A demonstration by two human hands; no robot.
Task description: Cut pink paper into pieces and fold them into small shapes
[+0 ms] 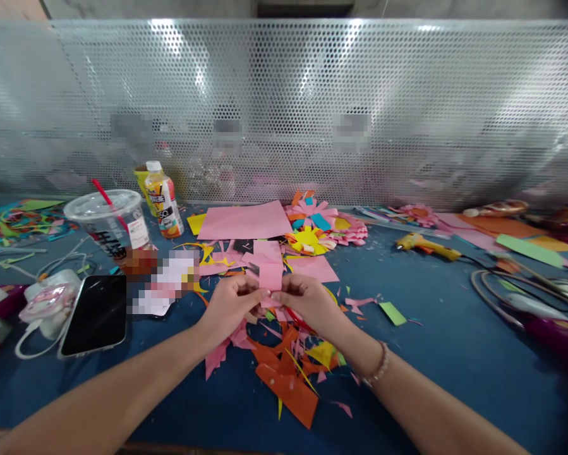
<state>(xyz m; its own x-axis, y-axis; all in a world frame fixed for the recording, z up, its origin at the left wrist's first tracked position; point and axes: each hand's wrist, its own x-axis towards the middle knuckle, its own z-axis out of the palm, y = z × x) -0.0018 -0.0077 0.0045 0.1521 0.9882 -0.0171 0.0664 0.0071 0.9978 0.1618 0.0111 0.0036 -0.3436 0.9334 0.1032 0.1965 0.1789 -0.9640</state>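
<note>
Between both hands is a narrow strip of pink paper (270, 276), pinched along its near edge. My left hand (234, 300) grips its left corner with thumb and fingers closed. On the other corner, my right hand (307, 298) holds it in the same pinch, a beaded bracelet on that wrist. Below and around the hands lie orange paper scraps (288, 385), with pink, yellow and green bits mixed in. Just beyond the strip rests a larger pink sheet (246, 221). Paper flowers, one with a yellow middle (308, 240), sit behind my right hand.
A yellow glue gun (428, 245) with a black cord lies at the right. On the left stand a plastic cup (108, 218) with a red straw and a drink bottle (164, 202), near a phone (95, 316). A perforated metal panel (284, 82) closes off the back.
</note>
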